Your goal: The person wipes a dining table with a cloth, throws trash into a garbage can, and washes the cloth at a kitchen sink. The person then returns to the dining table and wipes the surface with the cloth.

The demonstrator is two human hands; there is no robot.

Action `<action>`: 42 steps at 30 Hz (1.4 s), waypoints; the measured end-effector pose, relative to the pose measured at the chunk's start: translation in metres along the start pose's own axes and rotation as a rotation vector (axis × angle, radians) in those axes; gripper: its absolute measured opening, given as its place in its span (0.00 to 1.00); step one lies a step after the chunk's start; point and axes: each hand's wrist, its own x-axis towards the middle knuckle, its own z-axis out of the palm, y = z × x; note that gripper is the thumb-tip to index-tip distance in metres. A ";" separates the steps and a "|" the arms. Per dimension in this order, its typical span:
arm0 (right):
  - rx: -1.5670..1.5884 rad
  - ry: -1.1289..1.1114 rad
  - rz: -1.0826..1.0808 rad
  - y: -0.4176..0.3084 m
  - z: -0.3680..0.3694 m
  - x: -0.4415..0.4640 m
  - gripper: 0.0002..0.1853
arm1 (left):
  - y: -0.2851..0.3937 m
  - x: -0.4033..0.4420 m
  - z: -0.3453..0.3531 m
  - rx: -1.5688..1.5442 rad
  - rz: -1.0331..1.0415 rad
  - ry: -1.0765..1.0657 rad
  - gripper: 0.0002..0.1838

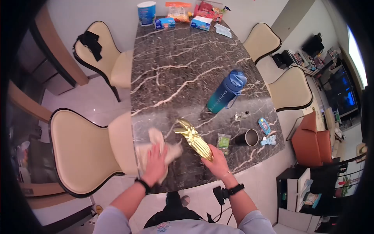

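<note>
A crumpled pale cloth (156, 136) lies on the near left of the dark marble table, slightly blurred. Over it, my left hand (156, 162) presses down with its fingers closed on the fabric. My right hand (217, 162) is wrapped round the lower end of a shiny gold foil packet (193, 140), which is lifted at a slant. Close to that hand lie a small green-and-clear packet (223, 142) and a dark cup (249, 137). Beyond them stands a blue-green water bottle (228, 91) with a flip lid and strap.
Right of the cup are a blue packet (264, 126), a light blue item (269, 140) and small clear bottles (241, 116). At the table's (171, 58) far end stand a blue tub (147, 13), snack bags (178, 11) and blue boxes (201, 23). Cream chairs (85, 152) flank both sides.
</note>
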 end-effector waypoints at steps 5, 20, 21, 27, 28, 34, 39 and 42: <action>0.114 0.064 0.124 0.026 -0.058 -0.066 0.30 | 0.049 0.152 0.014 -0.123 -0.095 0.192 0.39; 0.169 -0.072 -0.069 0.031 -0.053 -0.023 0.27 | 0.114 -0.024 0.030 -0.153 -0.016 0.212 0.38; 0.087 -0.093 -0.099 0.023 -0.039 -0.011 0.28 | 0.112 -0.046 0.031 -0.190 -0.086 0.259 0.35; -0.261 -0.034 -0.257 0.010 0.083 0.035 0.35 | 0.104 -0.110 0.051 -0.216 -0.133 0.314 0.31; -0.251 -0.018 -0.256 0.010 0.084 0.039 0.35 | 0.105 -0.108 0.052 -0.260 -0.130 0.305 0.30; -0.505 0.151 -0.369 0.021 0.006 0.044 0.39 | 0.140 -0.079 0.070 -0.372 0.134 0.105 0.27; -0.575 -0.034 -0.238 0.114 -0.028 0.013 0.31 | 0.187 -0.024 0.075 -0.222 0.219 0.060 0.33; -0.492 -0.094 -0.285 0.140 -0.047 -0.004 0.26 | 0.197 0.011 0.068 -0.222 0.199 0.018 0.34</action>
